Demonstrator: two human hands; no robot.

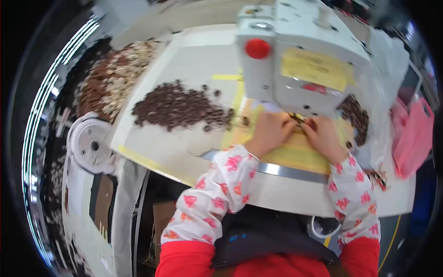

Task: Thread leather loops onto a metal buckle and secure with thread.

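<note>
A white sewing machine [302,51] with a red round knob stands over the work area. Under its head, my left hand [270,132] has its fingers pinched together at a small dark and yellowish piece [296,118]. My right hand [326,138] is also closed, thumb and finger meeting just right of that piece. What exactly each pinch holds is hidden by the fingers and blur. Both hands rest over a yellow-taped plate [293,157] with a metal front edge.
A heap of small dark brown pieces [177,106] lies left on the white table [194,51]. More brown pieces [355,117] lie right of the machine, near a clear plastic bag [387,60] and pink cloth [413,134]. A white fan [92,144] stands far left.
</note>
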